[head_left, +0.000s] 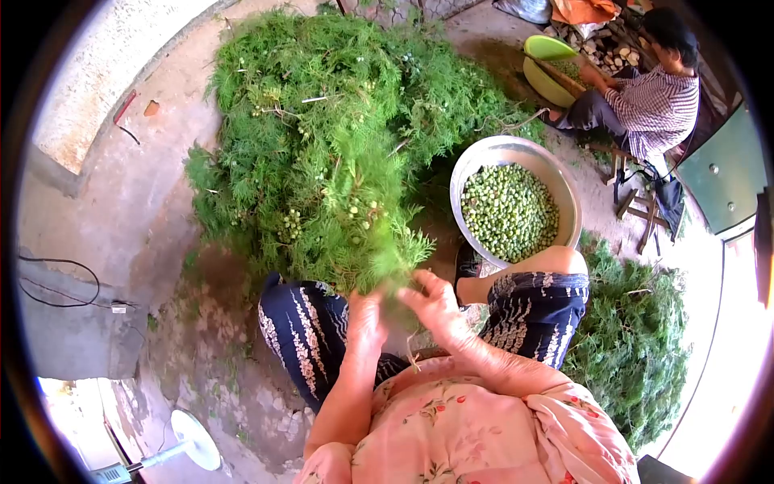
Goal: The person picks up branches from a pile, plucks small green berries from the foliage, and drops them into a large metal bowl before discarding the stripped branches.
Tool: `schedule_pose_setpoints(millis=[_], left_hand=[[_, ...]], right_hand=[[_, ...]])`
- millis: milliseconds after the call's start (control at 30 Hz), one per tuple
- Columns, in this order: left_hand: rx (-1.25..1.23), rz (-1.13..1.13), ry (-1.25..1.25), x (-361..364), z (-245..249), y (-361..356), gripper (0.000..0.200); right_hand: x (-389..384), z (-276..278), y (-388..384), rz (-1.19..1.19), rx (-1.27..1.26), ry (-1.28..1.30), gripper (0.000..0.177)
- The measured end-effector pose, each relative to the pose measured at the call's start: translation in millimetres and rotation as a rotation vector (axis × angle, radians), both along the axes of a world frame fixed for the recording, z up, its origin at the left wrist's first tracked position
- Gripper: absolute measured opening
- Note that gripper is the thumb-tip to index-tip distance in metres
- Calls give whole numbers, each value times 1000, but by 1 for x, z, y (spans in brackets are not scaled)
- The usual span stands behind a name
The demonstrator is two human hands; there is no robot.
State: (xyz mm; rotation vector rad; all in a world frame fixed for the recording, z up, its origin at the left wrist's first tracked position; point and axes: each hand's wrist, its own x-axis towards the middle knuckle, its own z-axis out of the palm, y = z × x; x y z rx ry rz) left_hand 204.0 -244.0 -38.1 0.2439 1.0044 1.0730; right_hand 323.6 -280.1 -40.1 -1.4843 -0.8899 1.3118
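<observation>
My left hand (pixel 367 321) is closed round the lower end of a feathery green branch (pixel 363 210) that carries small round green fruits. My right hand (pixel 436 304) is also closed, its fingers pinching the same branch near its base; motion blurs the fingertips. The branch lies over a large heap of similar cut branches (pixel 274 89) in front of my knees. Beside my right knee stands a wide metal basin (pixel 571 194) holding many loose green fruits (pixel 509 208).
A second heap of greenery (pixel 625 347) lies to my right. At the upper right a person (pixel 645 105) sits by a green basin (pixel 544 83). A small wooden stool (pixel 645 208) stands near them. A white fan (pixel 196 440) is at the lower left, a black cable (pixel 60 302) at left.
</observation>
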Motion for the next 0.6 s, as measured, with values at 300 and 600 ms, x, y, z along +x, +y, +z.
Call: schedule_pose_setpoints(millis=[300,600], left_hand=[[39,-21,-46,0,-30,-9,36],[177,-217,10,-4,-20,-16,35]], right_hand=[[9,-19,-11,-62,-10,89,27],[-3,-22,-7,-26,317,-718,13]])
